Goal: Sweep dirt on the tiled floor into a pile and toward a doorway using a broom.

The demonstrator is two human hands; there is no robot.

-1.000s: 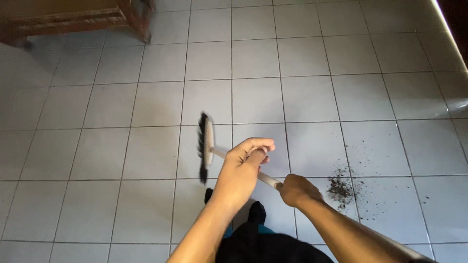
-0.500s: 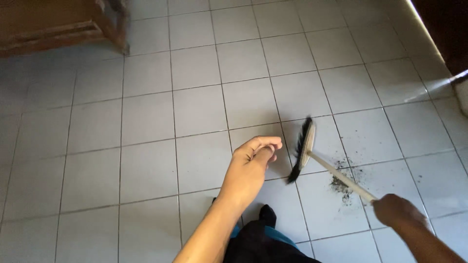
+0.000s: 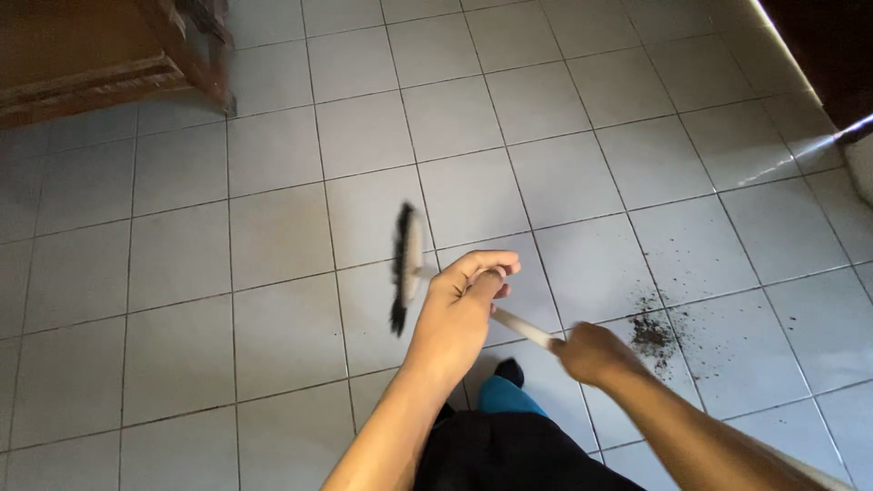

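My right hand [image 3: 593, 355] grips the pale wooden handle of a broom [image 3: 523, 327]. Its black-bristled head [image 3: 405, 268] stands on edge on the white floor tiles, left of my hands. My left hand [image 3: 466, 300] hovers in front of the handle with its fingers loosely curled, and holds nothing that I can see. A small pile of dark dirt [image 3: 653, 335] lies on the tiles just right of my right hand, with loose specks scattered around it.
A wooden piece of furniture [image 3: 109, 64] stands at the upper left, one leg on the tiles. A dark doorway [image 3: 818, 45] with a bright strip of light runs along the upper right. My dark clothing [image 3: 509, 455] and a foot fill the bottom middle.
The broom head swung right to the dirt pile, then back left across the tiles. My right hand followed it out and back. My left hand stayed in place.
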